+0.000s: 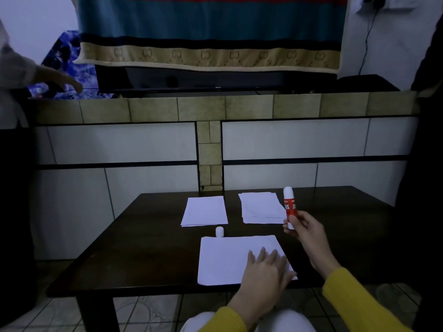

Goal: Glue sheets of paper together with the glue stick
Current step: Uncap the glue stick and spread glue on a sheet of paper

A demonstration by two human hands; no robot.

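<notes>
Low in the frame and right of centre, the left hand (265, 271) lies flat with fingers straight and slightly spread on the near sheet of paper (230, 258), pressing it to the dark tabletop (143, 248). Further right and a little higher, the right hand (305, 230) holds the red and white glue stick (289, 204) upright above the tabletop, its grip pinching the lower end of the tube between thumb and curled fingers, the uncapped tip pointing up. The white cap (219, 231) stands on the tabletop just beyond the near sheet's far edge, left of centre. Behind it lie two more lots of paper: a left stack (204, 211) and a right stack (260, 207), the latter just beside the raised glue stick. Both sleeves are yellow. At the upper left of the frame another person's hand (62, 80) reaches over a tiled ledge (201, 107)
</notes>
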